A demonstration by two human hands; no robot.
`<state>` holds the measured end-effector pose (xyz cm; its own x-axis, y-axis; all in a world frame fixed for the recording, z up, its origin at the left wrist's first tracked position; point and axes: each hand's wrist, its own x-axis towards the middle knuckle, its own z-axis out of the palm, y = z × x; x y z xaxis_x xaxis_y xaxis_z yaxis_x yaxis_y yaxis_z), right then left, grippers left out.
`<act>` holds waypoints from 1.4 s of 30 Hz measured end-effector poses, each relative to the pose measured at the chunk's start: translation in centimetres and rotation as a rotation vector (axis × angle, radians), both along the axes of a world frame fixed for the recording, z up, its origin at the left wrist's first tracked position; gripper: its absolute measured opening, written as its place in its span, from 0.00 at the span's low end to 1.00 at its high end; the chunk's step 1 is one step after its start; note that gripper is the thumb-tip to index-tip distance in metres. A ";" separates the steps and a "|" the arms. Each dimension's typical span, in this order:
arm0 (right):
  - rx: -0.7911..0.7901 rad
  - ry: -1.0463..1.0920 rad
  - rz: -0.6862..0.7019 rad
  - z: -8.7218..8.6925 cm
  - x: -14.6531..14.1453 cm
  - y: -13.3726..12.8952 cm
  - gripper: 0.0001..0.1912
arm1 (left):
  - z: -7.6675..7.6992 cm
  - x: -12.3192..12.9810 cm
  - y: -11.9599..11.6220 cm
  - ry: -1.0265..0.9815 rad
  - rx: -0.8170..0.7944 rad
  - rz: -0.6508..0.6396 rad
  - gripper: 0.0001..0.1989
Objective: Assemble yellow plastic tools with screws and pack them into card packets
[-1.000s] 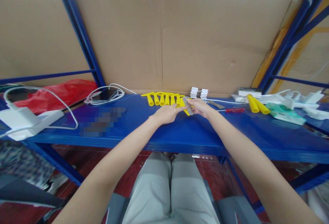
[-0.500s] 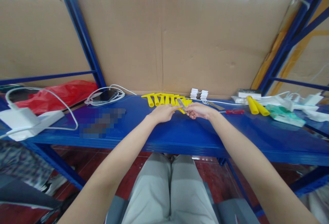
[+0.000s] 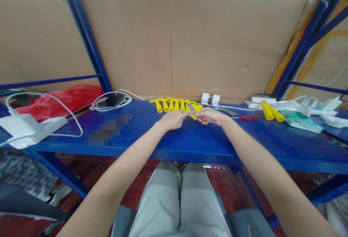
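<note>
Both hands meet over the blue table (image 3: 187, 141). My right hand (image 3: 208, 116) pinches a small flat grey metal piece (image 3: 192, 109), which slants across a yellow part (image 3: 193, 116). From the other side, the closed fingers of my left hand (image 3: 173, 119) reach the same pieces; their exact grip is too small to tell. Behind my hands several yellow T-shaped parts (image 3: 159, 106) lie in a row. White clips (image 3: 210, 99) are stacked beyond my right hand, near flat metal strips (image 3: 228, 111).
A red screwdriver (image 3: 248, 117) and two yellow handles (image 3: 272, 112) lie right, beside a green packet (image 3: 300, 121). To the left are a coiled white cable (image 3: 126, 102), a phone (image 3: 111, 101), a red bag (image 3: 67, 101) and a white power strip (image 3: 35, 133). Cardboard (image 3: 174, 48) stands behind.
</note>
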<state>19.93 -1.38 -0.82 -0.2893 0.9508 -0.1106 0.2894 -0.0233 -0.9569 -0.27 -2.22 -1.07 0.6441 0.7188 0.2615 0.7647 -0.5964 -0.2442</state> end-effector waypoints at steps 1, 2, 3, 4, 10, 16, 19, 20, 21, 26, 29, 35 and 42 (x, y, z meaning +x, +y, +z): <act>-0.010 -0.004 -0.005 0.1 0.0 -0.1 0.06 | 0.0 0.0 0.0 -0.001 0.002 0.000 0.25; -0.018 -0.001 -0.010 0.1 -0.1 -0.1 0.06 | 0.0 0.0 0.0 -0.002 0.004 -0.001 0.25; -0.022 0.011 -0.016 0.1 -0.2 -0.1 0.06 | 0.0 0.1 0.0 -0.002 0.007 -0.005 0.25; -0.024 0.028 -0.025 0.1 -0.3 -0.1 0.06 | -0.1 0.1 0.0 0.001 0.009 -0.011 0.25; -0.036 0.087 -0.116 0.1 -0.9 0.0 0.04 | -0.4 0.5 -0.1 0.039 0.022 -0.055 0.25; -0.059 0.101 -0.176 0.3 -0.9 -0.3 0.06 | -0.4 0.7 -0.5 0.073 0.030 -0.092 0.24; -0.041 0.114 -0.184 0.3 -0.7 -0.2 0.06 | -0.4 0.8 -0.6 0.070 0.022 -0.103 0.24; -0.035 0.111 -0.183 0.2 -0.7 -0.2 0.06 | -0.4 0.8 -0.6 0.066 0.018 -0.108 0.24; -0.030 0.105 -0.180 0.2 -0.6 -0.1 0.07 | -0.4 0.8 -0.6 0.063 0.013 -0.113 0.24; -0.025 0.081 -0.166 -0.1 -0.5 0.1 0.08 | -0.5 0.7 -0.4 0.068 0.001 -0.129 0.25; -0.024 0.074 -0.176 -0.1 -0.7 0.1 0.08 | -0.5 0.7 -0.3 0.077 -0.002 -0.129 0.25; -0.049 0.052 -0.191 -0.1 -0.8 -0.1 0.07 | -0.6 0.8 -0.2 0.072 -0.002 -0.130 0.24; 0.173 -0.031 -0.343 0.4 0.3 0.5 0.06 | -0.1 -0.5 0.6 -0.079 -0.004 -0.070 0.24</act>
<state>20.23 -0.89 -0.41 0.0497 0.9972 0.0560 0.3214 0.0371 -0.9462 -0.72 -1.58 -1.20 0.6701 0.6743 0.3104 0.7381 -0.6496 -0.1823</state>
